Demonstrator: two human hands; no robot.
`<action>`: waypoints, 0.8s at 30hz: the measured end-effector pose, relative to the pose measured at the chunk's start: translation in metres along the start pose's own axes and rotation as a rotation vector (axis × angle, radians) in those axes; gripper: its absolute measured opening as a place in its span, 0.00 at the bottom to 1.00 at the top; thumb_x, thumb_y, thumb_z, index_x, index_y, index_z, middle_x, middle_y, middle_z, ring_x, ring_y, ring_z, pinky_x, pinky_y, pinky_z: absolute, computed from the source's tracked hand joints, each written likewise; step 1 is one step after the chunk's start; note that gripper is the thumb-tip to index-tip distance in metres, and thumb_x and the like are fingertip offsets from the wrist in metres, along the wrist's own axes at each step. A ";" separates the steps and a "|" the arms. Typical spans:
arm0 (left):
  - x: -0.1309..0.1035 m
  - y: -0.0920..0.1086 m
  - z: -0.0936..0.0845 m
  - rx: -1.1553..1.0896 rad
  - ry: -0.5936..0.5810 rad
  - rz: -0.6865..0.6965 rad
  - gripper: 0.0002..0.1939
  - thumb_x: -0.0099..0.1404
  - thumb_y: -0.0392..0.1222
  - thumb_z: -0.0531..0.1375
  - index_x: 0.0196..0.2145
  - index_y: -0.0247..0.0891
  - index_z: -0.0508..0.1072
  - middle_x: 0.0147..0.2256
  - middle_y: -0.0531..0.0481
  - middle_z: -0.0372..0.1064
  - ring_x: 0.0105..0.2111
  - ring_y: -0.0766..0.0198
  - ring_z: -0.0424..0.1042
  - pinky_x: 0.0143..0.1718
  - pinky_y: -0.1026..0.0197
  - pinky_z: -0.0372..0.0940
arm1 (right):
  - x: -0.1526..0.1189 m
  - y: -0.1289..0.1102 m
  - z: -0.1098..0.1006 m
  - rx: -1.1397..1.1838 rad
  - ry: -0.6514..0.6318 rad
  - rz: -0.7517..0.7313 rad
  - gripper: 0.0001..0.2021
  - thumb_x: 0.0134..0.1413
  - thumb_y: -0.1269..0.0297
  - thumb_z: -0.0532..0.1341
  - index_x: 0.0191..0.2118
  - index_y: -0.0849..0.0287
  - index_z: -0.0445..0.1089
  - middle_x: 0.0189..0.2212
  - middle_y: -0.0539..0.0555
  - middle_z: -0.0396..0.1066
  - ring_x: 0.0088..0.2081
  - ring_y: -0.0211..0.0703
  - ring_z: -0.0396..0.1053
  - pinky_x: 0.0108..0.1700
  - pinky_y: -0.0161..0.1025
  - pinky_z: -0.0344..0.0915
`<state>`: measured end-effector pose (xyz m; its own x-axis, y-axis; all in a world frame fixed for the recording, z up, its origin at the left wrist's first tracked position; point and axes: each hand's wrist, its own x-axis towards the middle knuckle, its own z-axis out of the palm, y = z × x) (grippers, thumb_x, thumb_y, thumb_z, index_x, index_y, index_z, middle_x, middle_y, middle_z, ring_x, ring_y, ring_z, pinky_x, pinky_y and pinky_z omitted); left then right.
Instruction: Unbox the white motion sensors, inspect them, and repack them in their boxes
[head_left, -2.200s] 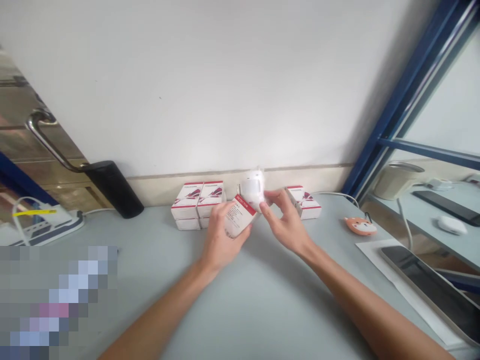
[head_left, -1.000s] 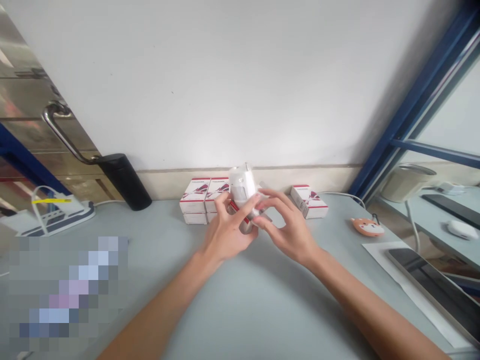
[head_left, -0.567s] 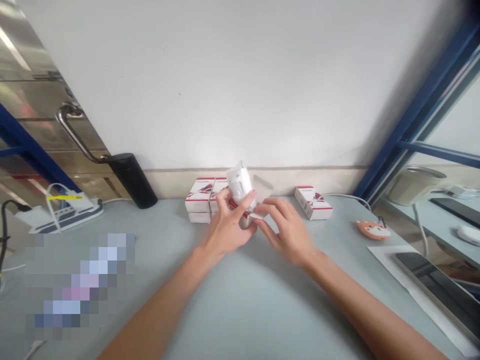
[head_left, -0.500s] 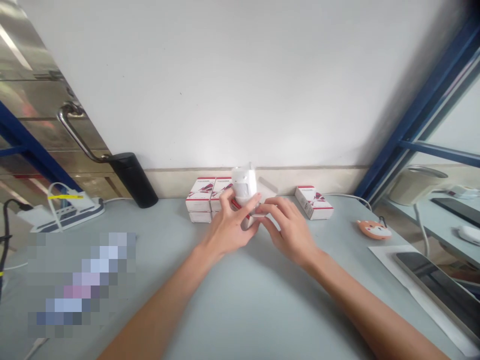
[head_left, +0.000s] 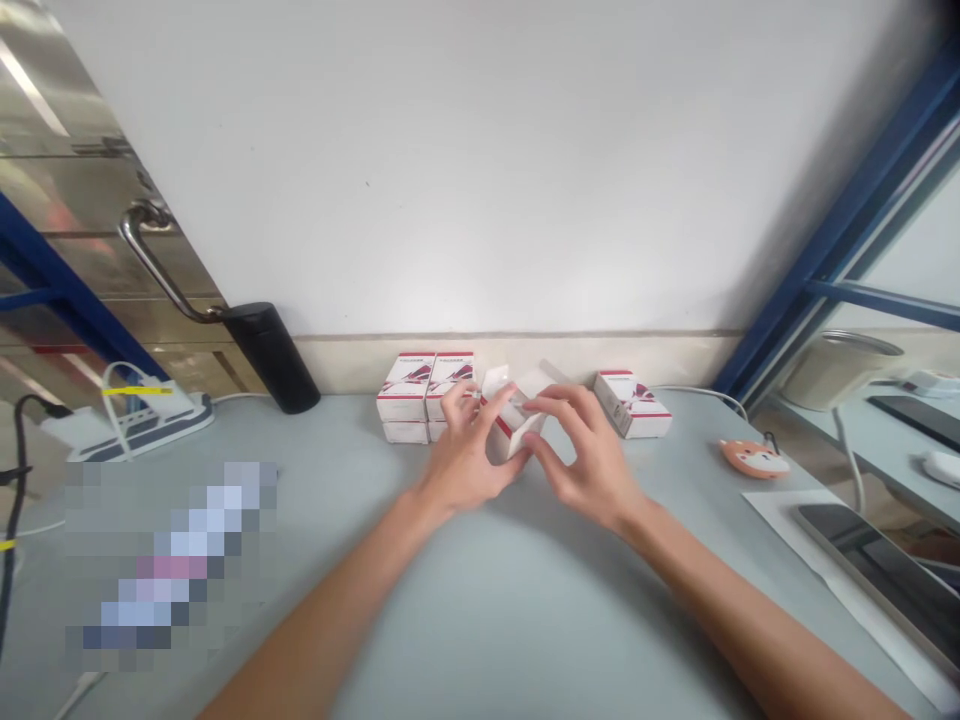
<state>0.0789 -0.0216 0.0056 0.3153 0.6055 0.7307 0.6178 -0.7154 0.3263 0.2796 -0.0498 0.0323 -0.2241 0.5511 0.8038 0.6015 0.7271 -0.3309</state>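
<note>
Between the hands is a small white and red box (head_left: pixel 507 430) with its flaps standing up. My left hand (head_left: pixel 469 455) grips the box from the left, thumb at its lower front and fingers at its top edge. My right hand (head_left: pixel 581 445) is curled at the box's right side, thumb and index finger on a white flap (head_left: pixel 531 432). What lies inside the box is too blurred to tell. Just left of my left hand, white and red boxes (head_left: pixel 405 390) are stacked against the wall. Another such box (head_left: pixel 634 405) lies right of my right hand.
A black cylinder (head_left: pixel 274 358) stands at the back left, beside a power strip (head_left: pixel 180 415) with cables. To the right are an orange animal-faced case (head_left: pixel 754 459) and a dark phone-like device (head_left: pixel 877 570) on white paper. A blurred-out patch covers the left tabletop.
The white rounded object that was in my left hand above the box is no longer seen. The open box now shows between my hands. The view has shifted slightly.
</note>
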 end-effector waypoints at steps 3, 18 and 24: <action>0.001 0.004 -0.004 -0.055 -0.030 -0.097 0.44 0.63 0.44 0.70 0.71 0.55 0.54 0.66 0.38 0.42 0.62 0.45 0.64 0.52 0.44 0.74 | -0.001 0.001 0.001 0.012 -0.011 0.023 0.20 0.67 0.66 0.62 0.61 0.47 0.63 0.55 0.61 0.66 0.56 0.56 0.70 0.57 0.58 0.71; 0.002 0.017 -0.001 -0.103 -0.029 -0.068 0.29 0.64 0.53 0.70 0.57 0.46 0.64 0.51 0.45 0.63 0.44 0.56 0.74 0.40 0.54 0.73 | 0.002 0.004 0.001 0.131 0.138 0.377 0.18 0.68 0.55 0.63 0.61 0.45 0.70 0.67 0.60 0.56 0.70 0.60 0.56 0.70 0.66 0.58; 0.001 0.017 0.003 -0.283 0.038 -0.151 0.36 0.70 0.49 0.67 0.69 0.48 0.56 0.59 0.41 0.65 0.57 0.54 0.71 0.56 0.51 0.71 | 0.007 0.008 -0.004 0.499 0.126 0.495 0.31 0.66 0.53 0.65 0.70 0.46 0.57 0.65 0.61 0.67 0.59 0.53 0.72 0.59 0.57 0.73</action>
<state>0.0918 -0.0324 0.0098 0.2049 0.7030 0.6811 0.4294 -0.6899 0.5829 0.2858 -0.0420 0.0377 0.0927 0.8355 0.5415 0.1801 0.5208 -0.8344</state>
